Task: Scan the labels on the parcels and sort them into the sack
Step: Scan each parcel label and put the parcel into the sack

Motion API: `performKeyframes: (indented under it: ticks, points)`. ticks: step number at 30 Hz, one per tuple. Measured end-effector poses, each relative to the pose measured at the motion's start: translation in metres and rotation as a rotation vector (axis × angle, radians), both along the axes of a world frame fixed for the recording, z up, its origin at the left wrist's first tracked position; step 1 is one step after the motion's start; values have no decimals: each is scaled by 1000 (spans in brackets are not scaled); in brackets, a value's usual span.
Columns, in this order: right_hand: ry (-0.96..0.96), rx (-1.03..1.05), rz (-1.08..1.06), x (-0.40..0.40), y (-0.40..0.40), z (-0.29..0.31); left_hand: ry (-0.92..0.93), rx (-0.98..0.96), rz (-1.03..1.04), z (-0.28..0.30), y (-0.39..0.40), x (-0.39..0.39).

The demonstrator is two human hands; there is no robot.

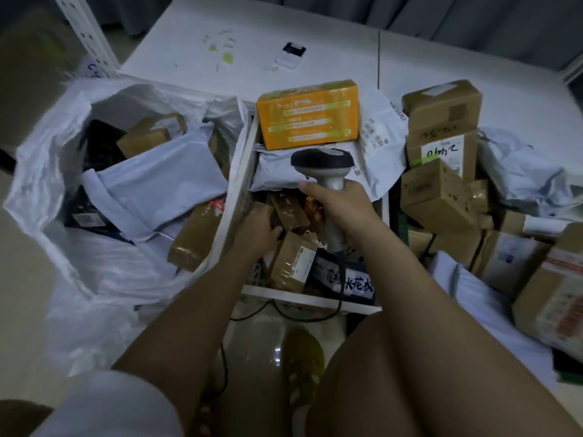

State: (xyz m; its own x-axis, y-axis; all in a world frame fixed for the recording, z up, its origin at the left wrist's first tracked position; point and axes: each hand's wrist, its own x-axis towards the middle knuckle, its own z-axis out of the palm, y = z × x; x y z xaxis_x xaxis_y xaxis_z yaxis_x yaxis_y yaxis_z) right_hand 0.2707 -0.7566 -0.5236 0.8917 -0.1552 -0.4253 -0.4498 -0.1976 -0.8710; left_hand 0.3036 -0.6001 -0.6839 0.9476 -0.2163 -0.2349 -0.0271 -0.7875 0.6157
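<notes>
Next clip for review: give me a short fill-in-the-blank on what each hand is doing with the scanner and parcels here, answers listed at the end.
1. The right hand holds a handheld ____ by its handle.
2. The left hand reaches into the white crate and has its grip on a small ____ parcel.
3. The brightest box at the far end of the crate is coloured ____.
4. The white sack lies on the ____ side of the crate.

Missing words: scanner; brown; orange; left
</notes>
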Motion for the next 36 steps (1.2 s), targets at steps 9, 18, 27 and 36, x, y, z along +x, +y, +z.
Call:
performKeyframes:
  ticks: [9,18,27,36]
  points:
    - [38,79,-1,20,-8,-32,6,354,122,-63,-20,18]
    - [23,98,-15,25,-13,-35,-43,269,163,-68,-22,24]
    - [-44,98,-192,13,-15,-7,-251,-130,67,82,-1,27]
    - [59,334,-166,-9,21,35,-660,77,-282,162,63,-44]
